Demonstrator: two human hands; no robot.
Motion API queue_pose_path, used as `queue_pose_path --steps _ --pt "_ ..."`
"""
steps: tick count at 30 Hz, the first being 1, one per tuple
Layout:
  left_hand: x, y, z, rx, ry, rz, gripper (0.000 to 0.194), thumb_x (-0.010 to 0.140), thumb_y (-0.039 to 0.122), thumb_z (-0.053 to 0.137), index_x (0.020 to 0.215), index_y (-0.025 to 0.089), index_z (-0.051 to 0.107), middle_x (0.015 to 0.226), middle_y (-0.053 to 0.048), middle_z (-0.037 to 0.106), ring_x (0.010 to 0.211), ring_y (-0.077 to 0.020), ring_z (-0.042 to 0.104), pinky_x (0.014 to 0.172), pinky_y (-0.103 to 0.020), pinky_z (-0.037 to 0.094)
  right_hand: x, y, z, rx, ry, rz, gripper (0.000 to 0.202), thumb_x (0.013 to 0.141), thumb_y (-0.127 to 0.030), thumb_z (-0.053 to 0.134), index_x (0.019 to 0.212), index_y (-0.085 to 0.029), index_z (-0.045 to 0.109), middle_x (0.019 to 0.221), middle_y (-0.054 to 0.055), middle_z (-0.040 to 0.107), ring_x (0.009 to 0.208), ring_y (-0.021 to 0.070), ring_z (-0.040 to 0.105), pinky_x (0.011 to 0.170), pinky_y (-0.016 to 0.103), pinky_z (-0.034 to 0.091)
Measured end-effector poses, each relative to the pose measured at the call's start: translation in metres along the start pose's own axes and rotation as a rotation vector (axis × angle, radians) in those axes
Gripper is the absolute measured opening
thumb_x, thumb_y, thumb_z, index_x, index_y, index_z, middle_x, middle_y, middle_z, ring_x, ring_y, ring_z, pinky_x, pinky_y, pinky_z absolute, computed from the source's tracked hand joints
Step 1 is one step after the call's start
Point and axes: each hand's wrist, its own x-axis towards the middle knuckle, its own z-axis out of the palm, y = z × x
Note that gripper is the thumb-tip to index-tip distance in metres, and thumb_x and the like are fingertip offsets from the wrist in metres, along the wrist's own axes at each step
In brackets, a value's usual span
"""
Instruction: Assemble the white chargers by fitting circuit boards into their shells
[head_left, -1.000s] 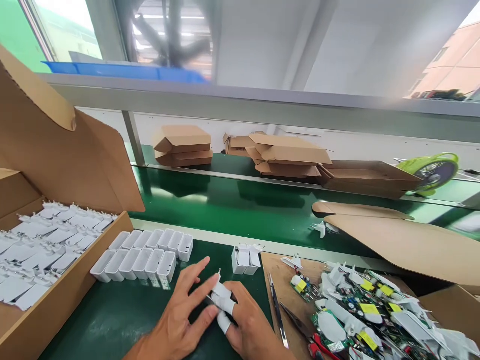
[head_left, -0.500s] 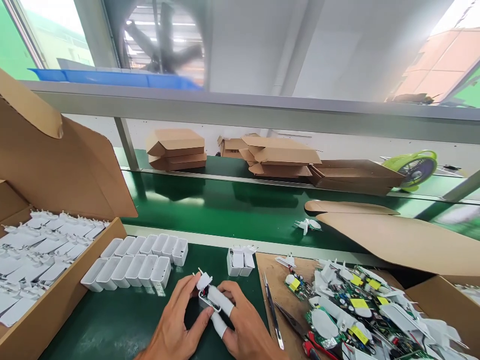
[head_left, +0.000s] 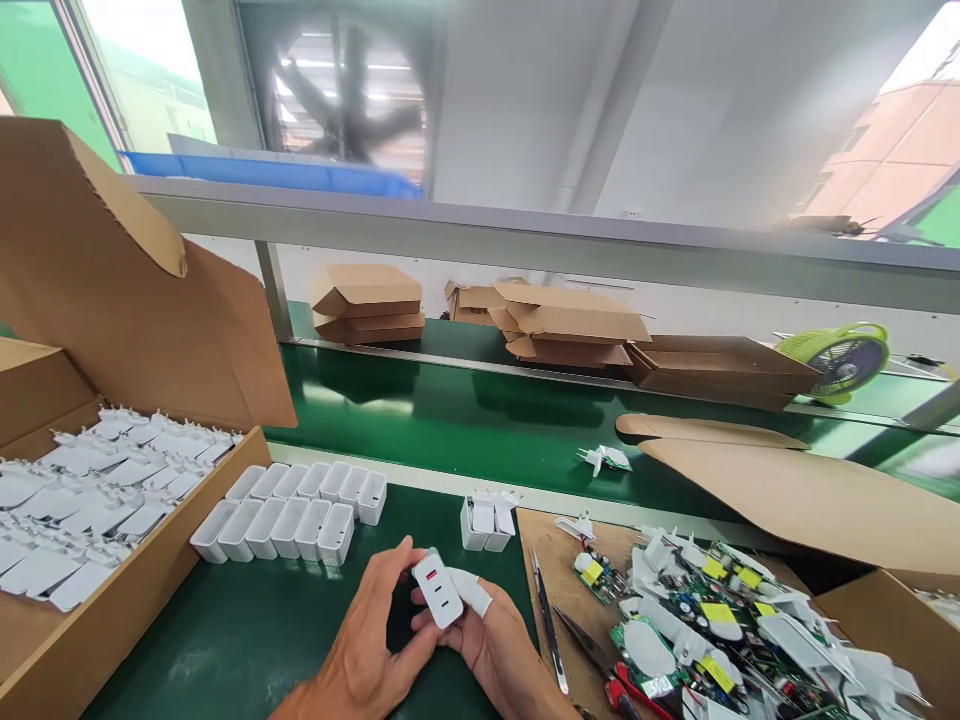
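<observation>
A white charger (head_left: 439, 592) is between my hands, tilted, its face with a red port and two dark slots turned up toward me. My left hand (head_left: 364, 635) closes on its left side, with the thumb by the lower end and the index finger by the top. White finger covers (head_left: 471, 590) are on my right hand (head_left: 499, 640), whose fingers grip the charger from behind and the right, partly hidden. Two rows of white open-topped housings (head_left: 287, 525) stand to the left. Beyond my right hand are two filled white housings (head_left: 486, 522) side by side.
On the left, a cardboard box (head_left: 161, 560) holds many white parts. Tweezers (head_left: 551, 630) and red-handled pliers (head_left: 592, 645) lie on a brown board at right, beside heaped circuit boards (head_left: 712, 610). One loose assembly (head_left: 606, 459) rests on the green surface behind.
The charger has turned over: its open end with the circuit inside faced me before, and now its port face does. My hands have shifted around it. The view has swung slightly left.
</observation>
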Motion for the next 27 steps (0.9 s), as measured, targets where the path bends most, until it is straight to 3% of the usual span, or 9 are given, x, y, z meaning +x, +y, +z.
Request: queue_pose_path --steps 3,6,8,12,14,17,22,27 --pt "0.003 0.004 -0.001 0.019 0.034 0.029 0.075 0.096 0.019 0.062 0.160 0.030 0.025 0.136 -0.013 0.062 0.123 -0.0300 0.065 0.103 -0.048 0.059 0.000 0.000 0.002 0.039 0.010 0.028 0.045 0.080 -0.054 0.084 0.099 -0.013 0.078 0.092 0.013 0.079 0.083 0.0305 0.075 0.090 0.050 0.057" --pt "0.006 0.006 -0.004 0.047 0.023 0.054 0.072 0.097 0.018 0.061 0.159 0.029 0.027 0.138 -0.014 0.061 0.125 -0.0299 0.064 0.105 -0.047 0.058 0.003 0.005 -0.003 -0.053 0.023 -0.035 0.050 0.084 -0.058 0.079 0.107 -0.014 0.077 0.099 0.014 0.078 0.090 0.0322 0.075 0.092 0.051 0.058" --pt "0.007 0.006 -0.006 0.101 -0.029 0.064 0.070 0.098 0.017 0.061 0.159 0.031 0.031 0.143 -0.015 0.059 0.131 -0.0312 0.061 0.109 -0.049 0.056 0.004 0.008 -0.009 -0.269 0.085 -0.185 0.047 0.086 -0.055 0.077 0.115 -0.018 0.075 0.110 0.014 0.077 0.099 0.0321 0.073 0.094 0.048 0.058" --pt "0.006 0.002 -0.007 0.225 -0.167 0.026 0.069 0.096 0.015 0.061 0.158 0.036 0.038 0.157 -0.014 0.049 0.141 -0.0344 0.055 0.112 -0.050 0.054 0.000 0.015 -0.021 -0.921 0.165 -0.528 0.037 0.089 -0.032 0.072 0.125 -0.026 0.070 0.124 0.011 0.072 0.112 0.0293 0.069 0.102 0.042 0.056" --pt "0.005 -0.001 -0.007 0.233 -0.202 -0.004 0.066 0.096 0.014 0.059 0.157 0.035 0.041 0.161 -0.012 0.046 0.144 -0.0336 0.053 0.112 -0.048 0.054 -0.003 0.018 -0.024 -1.102 0.198 -0.556 0.032 0.090 -0.025 0.067 0.123 -0.025 0.067 0.118 0.009 0.073 0.108 0.0273 0.071 0.099 0.038 0.057" --pt "0.004 -0.004 -0.006 0.228 -0.209 -0.008 0.057 0.098 0.015 0.055 0.151 0.033 0.047 0.161 -0.011 0.046 0.145 -0.0299 0.053 0.113 -0.043 0.053 -0.004 0.021 -0.025 -1.168 0.279 -0.566 0.032 0.090 -0.020 0.065 0.122 -0.024 0.061 0.105 0.006 0.072 0.093 0.0237 0.073 0.086 0.033 0.061" --pt "-0.001 -0.012 -0.003 0.302 -0.181 0.048 0.048 0.101 0.016 0.053 0.147 0.030 0.049 0.155 -0.012 0.053 0.140 -0.0265 0.059 0.110 -0.037 0.055 -0.005 0.015 -0.026 -1.226 -0.013 -0.809 0.031 0.097 -0.013 0.055 0.125 -0.026 0.061 0.118 0.008 0.063 0.102 0.0219 0.067 0.091 0.033 0.058" --pt "-0.008 -0.017 0.008 0.356 -0.066 0.109 0.031 0.109 0.030 0.045 0.135 0.026 0.059 0.140 -0.016 0.060 0.125 -0.0252 0.070 0.093 -0.029 0.065 -0.008 0.011 -0.023 -1.117 -0.046 -0.717 0.033 0.097 -0.012 0.053 0.126 -0.027 0.062 0.123 0.007 0.062 0.110 0.0219 0.064 0.098 0.034 0.054"
